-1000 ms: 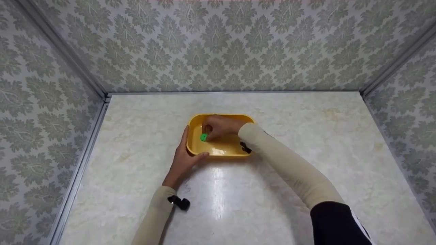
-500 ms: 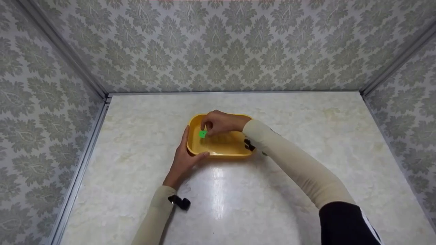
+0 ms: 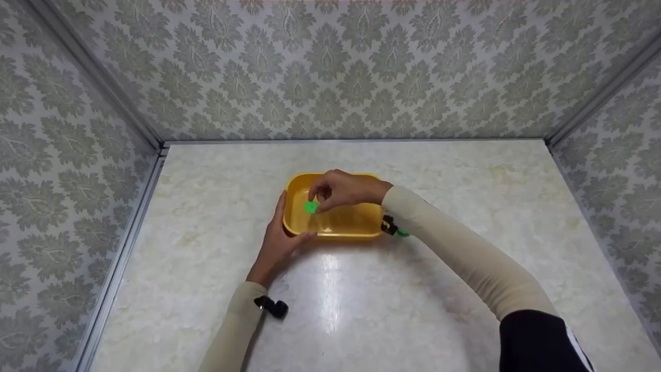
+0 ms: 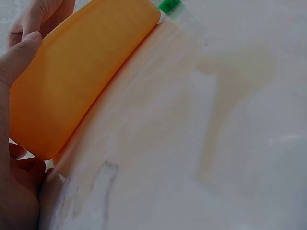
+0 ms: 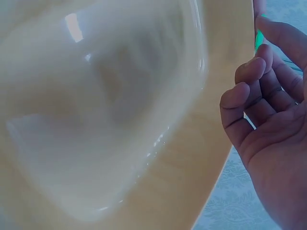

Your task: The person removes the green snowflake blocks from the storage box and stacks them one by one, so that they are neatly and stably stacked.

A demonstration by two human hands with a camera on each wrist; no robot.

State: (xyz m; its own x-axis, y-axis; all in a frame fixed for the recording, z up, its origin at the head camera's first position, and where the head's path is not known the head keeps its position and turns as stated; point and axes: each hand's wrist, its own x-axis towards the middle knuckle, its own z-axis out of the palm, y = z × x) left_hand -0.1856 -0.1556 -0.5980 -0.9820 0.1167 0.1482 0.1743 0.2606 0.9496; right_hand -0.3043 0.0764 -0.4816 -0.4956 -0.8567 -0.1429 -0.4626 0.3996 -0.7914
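A yellow rectangular tray (image 3: 351, 236) stands on the table. My left hand (image 3: 279, 240) holds its left end, thumb along the near rim and fingers along the left side; in the left wrist view the thumb lies against the orange-looking tray wall (image 4: 86, 72). Over the tray, my right hand (image 3: 348, 188) pinches a small flat green disc (image 3: 311, 207) between thumb and forefinger. The right wrist view shows only a green sliver (image 5: 259, 39) of it between the fingertips, with the other fingers loosely curled beside the tray rim (image 5: 206, 167).
Another green thing (image 3: 403, 233) lies just outside the tray's right end, partly under the right sleeve; the left wrist view shows its green end (image 4: 170, 5) and a see-through part. Patterned walls (image 3: 330, 77) enclose the pale marbled table (image 3: 206, 206) at back and sides.
My right hand rises slightly from the tray floor with the green disc and shifts right. Its forearm moves right, uncovering the green thing beside the tray. My left hand stays put.
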